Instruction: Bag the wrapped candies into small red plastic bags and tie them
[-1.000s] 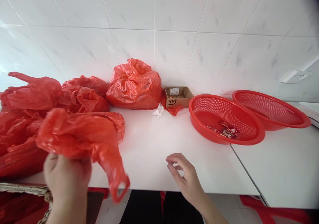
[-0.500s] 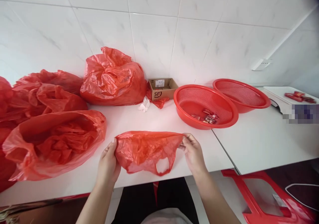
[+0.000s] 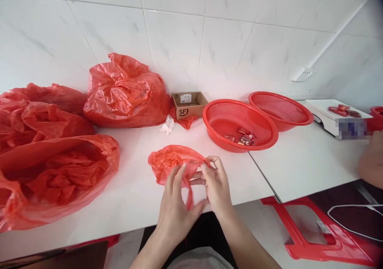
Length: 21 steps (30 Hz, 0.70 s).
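Note:
A thin red plastic bag (image 3: 167,163) hangs bunched in front of me over the white table. My right hand (image 3: 217,185) pinches its edge between thumb and fingers, at the bag's right end. Against the near side of the bag, my left hand (image 3: 176,207) has its fingers stretched out and the thumb held well apart. The bag's handle strip dangles between the two hands. To the left lies a large open red bag (image 3: 110,149) with crumpled red bags inside.
Full red bags (image 3: 128,93) and a small cardboard box (image 3: 191,109) stand by the wall. Right of centre, a red basket (image 3: 214,135) holds several small packets, with another red basket (image 3: 269,117) behind. A white scale (image 3: 323,117) and another person's arm (image 3: 372,161) are far right.
My left hand has let go of the bag's left end and moved right, close to my right hand. The stretched bag has bunched up. Another person's arm has appeared at the right.

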Tool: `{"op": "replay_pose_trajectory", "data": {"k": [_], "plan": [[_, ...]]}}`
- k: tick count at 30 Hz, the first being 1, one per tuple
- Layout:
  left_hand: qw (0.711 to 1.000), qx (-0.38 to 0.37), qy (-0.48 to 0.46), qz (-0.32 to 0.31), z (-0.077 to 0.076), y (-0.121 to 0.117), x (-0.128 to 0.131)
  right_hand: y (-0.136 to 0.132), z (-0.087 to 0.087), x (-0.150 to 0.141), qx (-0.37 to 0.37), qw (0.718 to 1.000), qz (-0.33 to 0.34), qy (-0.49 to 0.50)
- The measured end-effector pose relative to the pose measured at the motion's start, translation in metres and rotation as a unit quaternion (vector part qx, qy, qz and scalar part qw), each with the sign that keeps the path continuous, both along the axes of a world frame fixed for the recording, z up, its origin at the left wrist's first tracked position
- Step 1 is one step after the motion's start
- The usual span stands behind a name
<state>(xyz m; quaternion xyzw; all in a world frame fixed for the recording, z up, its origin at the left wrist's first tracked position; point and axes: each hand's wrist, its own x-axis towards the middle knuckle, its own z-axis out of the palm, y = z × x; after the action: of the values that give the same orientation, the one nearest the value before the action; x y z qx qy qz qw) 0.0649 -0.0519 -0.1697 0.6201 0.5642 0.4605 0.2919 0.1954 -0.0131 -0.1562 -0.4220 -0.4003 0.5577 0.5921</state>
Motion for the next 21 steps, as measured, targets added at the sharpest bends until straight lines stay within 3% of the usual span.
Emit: {"op": "replay_pose_trajectory", "data": {"k": [2,5,9,12,14,16,18,21], "plan": [[0.997,-0.074,-0.026,0.022,-0.003,0.009,0.000,-0.007,0.004,-0.008,0.030,0.998,0.031,-0.051],[0.970,-0.159,-0.182,0.033,0.002,0.019,-0.021,-0.003,0.000,-0.001,0.079,0.989,0.012,-0.126],[0.865,-0.223,-0.448,0.032,0.025,0.019,-0.058,0.020,-0.014,0.026,0.114,0.958,-0.046,-0.259],[0.818,-0.223,-0.527,0.067,0.036,0.019,-0.079,0.029,-0.011,0.044,0.117,0.905,-0.032,-0.408],[0.813,-0.210,-0.532,0.107,0.036,0.022,-0.088,0.029,-0.001,0.051,0.121,0.871,-0.010,-0.476],[0.826,-0.212,-0.509,0.121,0.031,0.027,-0.092,0.024,0.010,0.049,0.148,0.846,-0.029,-0.511],[0.847,-0.228,-0.471,0.094,0.025,0.030,-0.091,0.019,0.019,0.038,0.192,0.847,-0.036,-0.495],[0.878,-0.239,-0.413,0.044,0.016,0.031,-0.089,0.013,0.017,0.012,0.237,0.853,0.102,-0.453]]}}
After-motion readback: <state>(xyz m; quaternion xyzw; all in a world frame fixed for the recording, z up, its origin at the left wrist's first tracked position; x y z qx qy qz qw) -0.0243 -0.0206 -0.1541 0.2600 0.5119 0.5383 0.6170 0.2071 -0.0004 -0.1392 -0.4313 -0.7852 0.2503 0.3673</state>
